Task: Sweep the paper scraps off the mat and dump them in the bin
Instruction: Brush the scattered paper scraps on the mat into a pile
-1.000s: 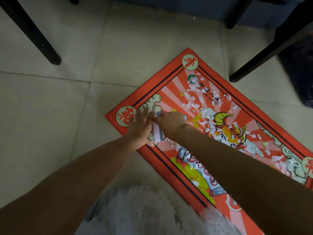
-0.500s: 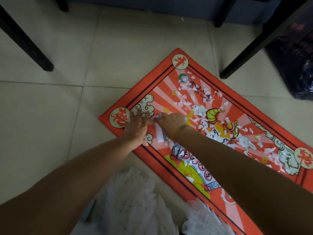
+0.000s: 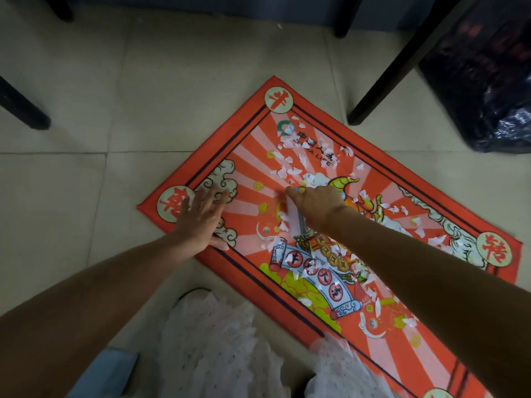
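While the left hand (image 3: 201, 219) lies flat with fingers spread, pinning the mat (image 3: 431, 202) near its left corner, the right hand (image 3: 316, 205) grips a small brush (image 3: 296, 222) mid-mat. So we're in the sweeping step. Scraps (image 3: 290, 168) are scattered all over, from the far corner down toward the near edge, nothing piled yet. Next I'd guess it takes short strokes herding them together. The black bag (image 3: 505, 127) beyond the far right edge looks like the bin.
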`<state>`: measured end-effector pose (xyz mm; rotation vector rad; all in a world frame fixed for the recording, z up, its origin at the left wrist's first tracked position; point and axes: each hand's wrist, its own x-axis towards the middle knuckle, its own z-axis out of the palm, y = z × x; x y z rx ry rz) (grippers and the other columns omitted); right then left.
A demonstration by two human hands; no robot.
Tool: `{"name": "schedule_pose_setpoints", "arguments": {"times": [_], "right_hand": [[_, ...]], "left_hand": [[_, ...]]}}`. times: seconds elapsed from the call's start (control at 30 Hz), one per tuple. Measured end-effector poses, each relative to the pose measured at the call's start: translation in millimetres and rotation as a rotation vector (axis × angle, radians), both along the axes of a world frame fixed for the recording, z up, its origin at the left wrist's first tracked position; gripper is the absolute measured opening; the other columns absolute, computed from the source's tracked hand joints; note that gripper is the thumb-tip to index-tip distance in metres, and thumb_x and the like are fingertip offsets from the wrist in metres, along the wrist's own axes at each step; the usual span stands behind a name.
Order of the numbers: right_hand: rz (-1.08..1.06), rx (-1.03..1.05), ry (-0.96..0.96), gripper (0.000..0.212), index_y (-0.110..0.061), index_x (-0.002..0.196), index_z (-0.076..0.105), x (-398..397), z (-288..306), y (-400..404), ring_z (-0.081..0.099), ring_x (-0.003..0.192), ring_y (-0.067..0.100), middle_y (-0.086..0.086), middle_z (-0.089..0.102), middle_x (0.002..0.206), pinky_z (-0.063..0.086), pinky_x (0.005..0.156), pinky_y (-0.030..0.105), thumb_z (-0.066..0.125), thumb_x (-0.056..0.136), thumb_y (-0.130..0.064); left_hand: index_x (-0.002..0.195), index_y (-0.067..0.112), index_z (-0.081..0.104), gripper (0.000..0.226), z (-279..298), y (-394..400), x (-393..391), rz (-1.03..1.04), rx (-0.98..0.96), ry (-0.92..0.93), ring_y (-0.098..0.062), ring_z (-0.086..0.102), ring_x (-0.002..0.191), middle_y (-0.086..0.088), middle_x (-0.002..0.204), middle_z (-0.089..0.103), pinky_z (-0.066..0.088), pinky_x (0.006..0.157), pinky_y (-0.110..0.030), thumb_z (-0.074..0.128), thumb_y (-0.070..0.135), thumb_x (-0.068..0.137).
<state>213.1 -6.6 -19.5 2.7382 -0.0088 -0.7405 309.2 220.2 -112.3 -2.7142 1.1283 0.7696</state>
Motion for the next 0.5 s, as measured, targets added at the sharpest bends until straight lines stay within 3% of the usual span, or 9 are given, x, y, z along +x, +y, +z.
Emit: {"name": "schedule_pose_setpoints", "arguments": {"times": [0.3, 0.5], "right_hand": [[-0.033, 0.185, -0.165, 0.059, -0.022, 0.142, 0.027, 9.3, 17.2, 14.6, 0.06, 0.079, 0.028, 0.008, 0.064, 0.103, 0.038, 0.063, 0.031, 0.054, 0.089, -0.024], [-0.007, 0.196, -0.081, 0.069, -0.02, 0.148, 0.021, 13.8, -3.5, 43.1, 0.065, 0.098, 0.029, 0.008, 0.063, 0.114, 0.038, 0.065, 0.031, 0.06, 0.09, -0.018]], "left_hand": [[0.153, 0.011, -0.013, 0.145, -3.1, -28.0, -22.4, -0.089, -0.091, 0.02, -0.026, -0.01, 0.15, -0.007, 0.161, -0.017, 0.008, 0.119, -0.049, 0.075, 0.072, 0.055], [0.152, 0.009, -0.017, 0.149, -3.3, -27.9, -24.7, -0.02, -0.061, 0.05, -0.028, -0.012, 0.149, -0.007, 0.16, -0.022, 0.011, 0.119, -0.05, 0.077, 0.071, 0.053]]}}
